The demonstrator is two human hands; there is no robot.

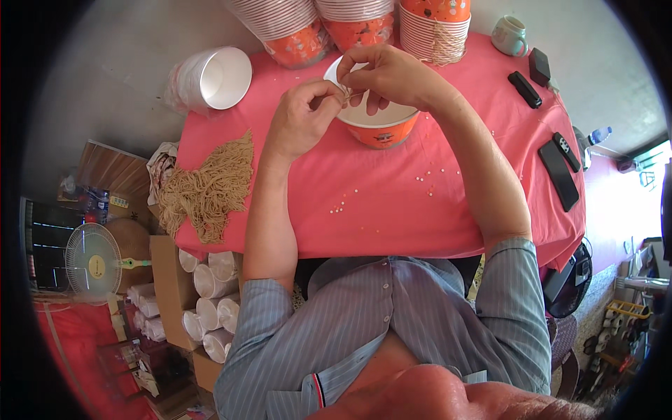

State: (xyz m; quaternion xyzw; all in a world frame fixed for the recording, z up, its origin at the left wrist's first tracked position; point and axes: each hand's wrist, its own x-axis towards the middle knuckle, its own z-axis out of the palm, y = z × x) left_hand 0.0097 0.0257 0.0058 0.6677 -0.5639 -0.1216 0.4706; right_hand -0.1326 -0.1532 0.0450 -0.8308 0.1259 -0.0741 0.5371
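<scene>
Cord (tan) between both hands

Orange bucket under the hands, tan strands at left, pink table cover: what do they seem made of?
Bucket: likely coated paperboard; smooth, printed wall, white inside. Strands: matte fibre cord, perhaps jute or paper; thin, loosely tangled. Cover: probably cloth; matte, draping in soft folds.

A pale green mug stands at the tabletop's far right corner, near a black block and a dark oblong item. Nearer along that edge lies a flat black slab. At lower left, a round fan shows beside a cardboard box holding white rounded bundles.
</scene>
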